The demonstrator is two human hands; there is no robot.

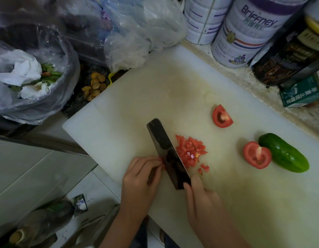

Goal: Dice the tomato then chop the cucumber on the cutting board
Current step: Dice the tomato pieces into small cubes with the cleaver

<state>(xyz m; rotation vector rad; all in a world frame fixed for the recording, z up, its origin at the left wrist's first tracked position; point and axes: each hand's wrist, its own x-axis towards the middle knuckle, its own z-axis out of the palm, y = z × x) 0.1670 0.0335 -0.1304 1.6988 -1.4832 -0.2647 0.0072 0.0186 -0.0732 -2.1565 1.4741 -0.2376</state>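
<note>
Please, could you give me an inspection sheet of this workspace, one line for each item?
surface: white board, stained, on a counter.
job's things: diced tomato beside knife; tomato wedge; tomato half against whole cucumber.
clutter: cans, plastic bags, box behind the board.
grips: right hand holds the knife; left hand fingertips at its blade, pinch unclear.
cables: nothing seen.
surroundings: lined bin with scraps; tiled floor below.
</note>
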